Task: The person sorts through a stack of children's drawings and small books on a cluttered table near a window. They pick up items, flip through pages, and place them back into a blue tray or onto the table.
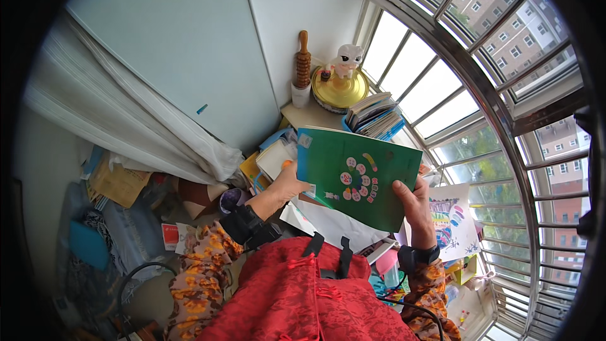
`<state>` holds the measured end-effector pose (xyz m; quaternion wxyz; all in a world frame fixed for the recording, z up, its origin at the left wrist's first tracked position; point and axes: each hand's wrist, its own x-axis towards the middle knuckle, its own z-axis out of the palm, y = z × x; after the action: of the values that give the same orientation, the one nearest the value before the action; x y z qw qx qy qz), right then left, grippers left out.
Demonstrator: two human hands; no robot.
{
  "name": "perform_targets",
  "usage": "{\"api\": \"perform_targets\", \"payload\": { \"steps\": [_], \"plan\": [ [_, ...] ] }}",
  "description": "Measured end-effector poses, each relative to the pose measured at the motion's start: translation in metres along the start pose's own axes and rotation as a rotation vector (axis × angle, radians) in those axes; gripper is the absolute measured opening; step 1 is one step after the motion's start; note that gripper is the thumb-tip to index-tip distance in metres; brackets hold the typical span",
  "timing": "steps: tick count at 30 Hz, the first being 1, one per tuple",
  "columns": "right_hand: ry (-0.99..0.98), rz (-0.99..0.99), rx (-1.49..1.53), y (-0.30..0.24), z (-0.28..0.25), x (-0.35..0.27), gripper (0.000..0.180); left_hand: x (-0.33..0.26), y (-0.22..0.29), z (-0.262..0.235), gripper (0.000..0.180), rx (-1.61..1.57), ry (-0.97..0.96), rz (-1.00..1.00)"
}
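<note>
A large, thin green book (328, 158) with pink round pictures on its cover is held up in front of me, tilted. My left hand (283, 187) grips its left edge near a small pale label, with the thumb on the front. On the opposite side, my right hand (416, 208) pinches the right edge, thumb on the cover and fingers behind. White paper sheets (344, 230) lie below the book. A sheet with a colourful drawing (449, 221) is just right of my right hand.
Behind the book, a blue holder (394, 127) is packed with books. Farther back are a gold round tin (341, 91), a white figurine (347, 60) and a wooden roller (303, 63) in a white cup. Barred windows (492, 110) line the right; a white curtain (145, 107) and piled clutter (120, 180) fill the left.
</note>
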<state>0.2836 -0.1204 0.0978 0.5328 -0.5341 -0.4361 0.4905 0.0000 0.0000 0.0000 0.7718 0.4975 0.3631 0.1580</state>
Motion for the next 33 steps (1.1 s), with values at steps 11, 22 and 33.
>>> {"api": "perform_targets", "payload": {
  "steps": [11,22,33],
  "plan": [
    [0.07,-0.181,-0.146,-0.009,0.023,-0.011,0.029,0.011,-0.015,0.026,0.085,0.117,0.554,0.356],
    [0.131,-0.491,-0.216,-0.013,0.062,-0.015,0.022,0.016,-0.004,0.034,0.055,-0.823,0.17,0.243],
    [0.25,-0.074,0.507,0.057,0.02,-0.008,0.029,-0.018,0.045,0.026,0.041,-0.71,0.172,0.498]
  ]
}}
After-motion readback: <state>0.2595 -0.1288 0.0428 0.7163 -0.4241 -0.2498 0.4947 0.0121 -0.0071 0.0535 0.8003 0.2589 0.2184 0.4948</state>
